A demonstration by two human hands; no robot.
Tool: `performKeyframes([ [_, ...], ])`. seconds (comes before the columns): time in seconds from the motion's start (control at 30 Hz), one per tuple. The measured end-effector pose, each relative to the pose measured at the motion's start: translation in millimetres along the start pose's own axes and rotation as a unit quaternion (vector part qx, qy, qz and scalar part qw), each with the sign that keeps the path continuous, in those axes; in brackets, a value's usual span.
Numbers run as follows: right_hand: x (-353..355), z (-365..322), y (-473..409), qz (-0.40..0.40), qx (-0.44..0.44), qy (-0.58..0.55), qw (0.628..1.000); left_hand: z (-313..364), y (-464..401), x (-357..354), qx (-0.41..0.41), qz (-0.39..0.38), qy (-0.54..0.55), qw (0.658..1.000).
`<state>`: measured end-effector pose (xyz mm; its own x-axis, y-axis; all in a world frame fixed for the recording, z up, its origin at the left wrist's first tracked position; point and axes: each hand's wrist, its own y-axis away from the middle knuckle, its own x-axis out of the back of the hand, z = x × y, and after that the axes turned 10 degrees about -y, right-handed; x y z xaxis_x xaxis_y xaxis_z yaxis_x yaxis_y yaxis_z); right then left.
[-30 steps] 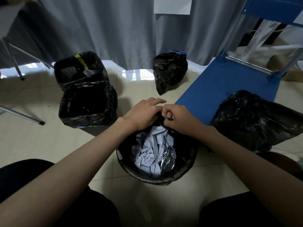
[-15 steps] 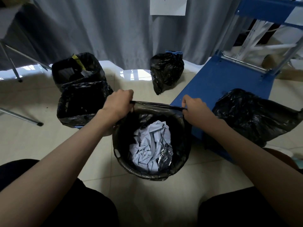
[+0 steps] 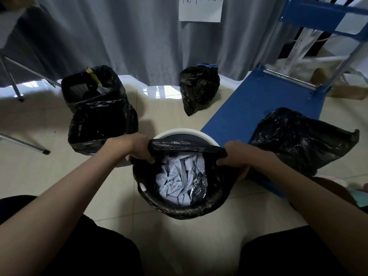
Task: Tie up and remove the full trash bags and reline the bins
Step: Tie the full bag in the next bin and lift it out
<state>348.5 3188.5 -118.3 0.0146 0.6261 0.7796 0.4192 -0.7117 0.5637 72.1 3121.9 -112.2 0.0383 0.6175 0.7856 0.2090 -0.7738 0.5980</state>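
Observation:
A round white bin stands on the floor between my knees, lined with a black trash bag full of crumpled white paper. My left hand grips the bag's far edge on the left, and my right hand grips it on the right. The bag's far edge is lifted off the rim, baring the white rim behind it. The near edge is still folded over the bin.
Two square bins with black liners stand at the left, one nearer and one behind. A tied black bag sits by the grey curtain. A blue cart at the right carries a loose black bag.
My hands went from together at the bag's far edge to apart at its sides. They have pulled that edge up and toward me, off the bin's far rim.

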Motion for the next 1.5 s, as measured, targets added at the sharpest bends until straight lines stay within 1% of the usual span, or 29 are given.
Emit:
performKeyframes([
  [0.17, -6, 4, -6, -0.012, -0.016, -0.056, 0.998, 5, -1, 3, 0.015, 0.024, -0.059, 0.998],
  [0.27, -8, 5, -10, -0.023, -0.028, -0.104, 0.994, 5, -5, 3, 0.009, 0.003, -0.067, 0.998],
  [0.33, -8, 5, -14, -0.01, -0.031, -0.098, 0.995, 8, -8, -1, 0.005, 0.004, -0.072, 0.997],
  [0.4, -9, 4, -17, 0.009, -0.034, -0.09, 0.995, 11, -9, -4, 0.008, 0.029, -0.072, 0.997],
  [0.5, -10, 1, -22, 0.047, -0.029, -0.096, 0.994, 9, -14, -10, 0.014, 0.1, -0.028, 0.995],
  [0.6, -10, -2, -28, 0.096, -0.023, -0.116, 0.988, 4, -23, -16, 0.026, 0.2, 0.042, 0.979],
  [0.63, -11, -2, -30, 0.119, -0.024, -0.135, 0.983, 3, -27, -18, 0.032, 0.222, 0.079, 0.971],
  [0.7, -14, -1, -33, 0.168, -0.025, -0.172, 0.97, 0, -29, -18, 0.038, 0.237, 0.156, 0.958],
  [0.77, -14, -1, -31, 0.205, -0.012, -0.159, 0.966, -3, -28, -15, 0.048, 0.229, 0.191, 0.953],
  [0.83, -10, -2, -24, 0.21, -0.02, -0.125, 0.969, -7, -23, -11, 0.069, 0.202, 0.185, 0.959],
  [0.9, -3, -3, -15, 0.199, -0.039, -0.093, 0.975, -14, -17, -9, 0.087, 0.163, 0.154, 0.971],
  [0.97, 4, -3, -10, 0.18, -0.04, -0.081, 0.979, -20, -9, -8, 0.083, 0.124, 0.133, 0.98],
  [1.03, 9, -5, -7, 0.153, -0.035, -0.089, 0.984, -24, 1, -6, 0.073, 0.096, 0.133, 0.984],
  [1.1, 15, -8, -2, 0.13, -0.029, -0.134, 0.982, -27, 11, -2, 0.071, 0.084, 0.15, 0.983],
  [1.17, 20, -12, 6, 0.129, -0.018, -0.228, 0.965, -30, 17, 4, 0.068, 0.093, 0.207, 0.972],
  [1.23, 24, -15, 11, 0.144, -0.013, -0.313, 0.939, -33, 21, 10, 0.061, 0.115, 0.272, 0.953],
  [1.37, 23, -14, 10, 0.178, 0.002, -0.473, 0.863, -31, 27, 11, 0.054, 0.164, 0.348, 0.921],
  [1.5, 22, -9, 11, 0.213, 0.008, -0.572, 0.792, -29, 23, 9, 0.057, 0.224, 0.385, 0.893],
])
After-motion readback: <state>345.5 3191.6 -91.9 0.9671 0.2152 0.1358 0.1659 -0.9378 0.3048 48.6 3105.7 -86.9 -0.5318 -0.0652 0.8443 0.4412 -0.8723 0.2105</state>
